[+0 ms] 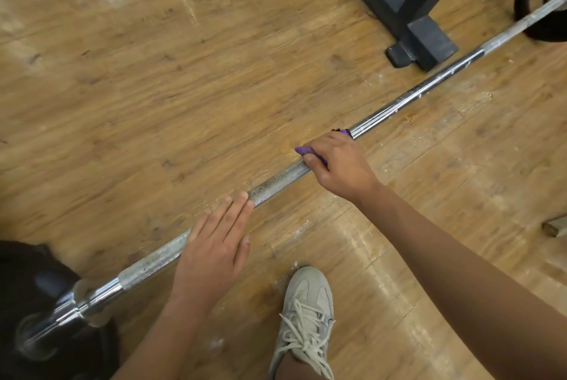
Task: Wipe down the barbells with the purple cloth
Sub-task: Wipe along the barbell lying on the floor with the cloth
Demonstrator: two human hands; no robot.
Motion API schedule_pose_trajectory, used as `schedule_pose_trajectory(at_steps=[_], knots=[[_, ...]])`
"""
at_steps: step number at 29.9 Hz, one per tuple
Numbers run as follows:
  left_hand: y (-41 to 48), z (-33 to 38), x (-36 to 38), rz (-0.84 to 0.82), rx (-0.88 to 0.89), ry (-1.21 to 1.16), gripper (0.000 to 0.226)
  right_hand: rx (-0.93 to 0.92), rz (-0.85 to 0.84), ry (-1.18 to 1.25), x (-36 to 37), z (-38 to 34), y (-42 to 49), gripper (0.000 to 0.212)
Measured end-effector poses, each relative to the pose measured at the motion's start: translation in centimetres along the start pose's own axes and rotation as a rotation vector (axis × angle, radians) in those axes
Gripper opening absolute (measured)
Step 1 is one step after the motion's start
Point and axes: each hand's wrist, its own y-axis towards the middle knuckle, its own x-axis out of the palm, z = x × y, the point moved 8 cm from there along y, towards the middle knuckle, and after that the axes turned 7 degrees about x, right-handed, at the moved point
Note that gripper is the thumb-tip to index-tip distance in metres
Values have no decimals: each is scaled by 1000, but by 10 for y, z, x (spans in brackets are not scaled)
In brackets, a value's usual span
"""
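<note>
A long steel barbell (276,180) lies diagonally across the wooden floor, from the lower left to the upper right. My right hand (337,164) grips the bar near its middle with the purple cloth (303,151) wrapped under the fingers; only small bits of cloth show at either side of the hand. My left hand (214,244) rests flat on the bar lower down, fingers straight and together. The bar's knurled section shows between the two hands.
A black weight plate (36,287) sits on the bar's lower-left end and another plate (540,5) at the upper right. A dark metal rack foot (420,38) stands close behind the bar. My grey shoe (306,318) is planted just in front of it.
</note>
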Motion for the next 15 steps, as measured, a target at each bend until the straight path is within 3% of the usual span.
schedule_pose_trajectory(at_steps=[6, 15], knots=[[-4, 14, -2, 101, -97, -52, 51, -276, -30, 50, 13, -24, -27, 28], [-16, 28, 0, 58, -102, -70, 52, -184, 103, 15, 5, -6, -60, 27]])
